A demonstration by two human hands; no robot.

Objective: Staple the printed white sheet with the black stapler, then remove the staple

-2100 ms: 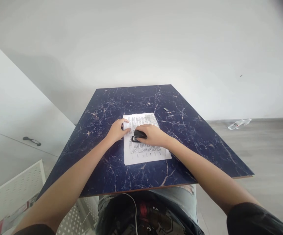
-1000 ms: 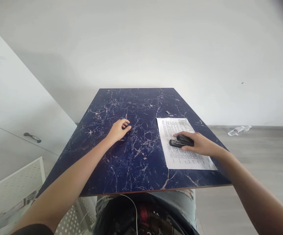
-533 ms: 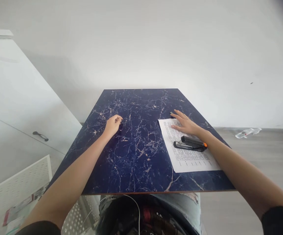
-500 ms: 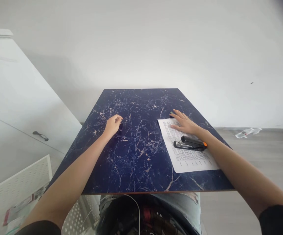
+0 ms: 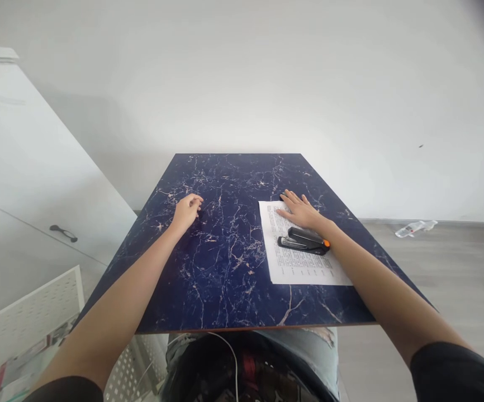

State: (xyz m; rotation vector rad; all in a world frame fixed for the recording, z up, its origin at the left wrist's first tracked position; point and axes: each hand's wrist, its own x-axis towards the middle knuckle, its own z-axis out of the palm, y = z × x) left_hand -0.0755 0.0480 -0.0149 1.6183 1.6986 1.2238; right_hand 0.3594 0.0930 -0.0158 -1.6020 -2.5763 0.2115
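My right hand [image 5: 298,210] lies flat with spread fingers on the top part of a white printed paper [image 5: 281,273]. A black stapler [image 5: 303,241] with an orange end rests on the same paper, just below that hand and beside the wrist. Whether the paper is one sheet or several, I cannot tell. My left hand [image 5: 186,212] rests on the left half of the dark blue marbled table [image 5: 229,262], its fingers loosely bent and a little apart. Nothing shows in it. My right forearm covers the paper's right edge.
A white cabinet [image 5: 36,184] with a dark handle [image 5: 63,233] stands at the left. Below it is a white perforated basket [image 5: 28,318] with items inside. A clear plastic package [image 5: 416,228] lies on the floor at right, by the wall [image 5: 242,84].
My right hand, the paper and the stapler have shifted left over the table and slightly away from its front edge. My left hand stays about in place, its fingers loosened slightly.
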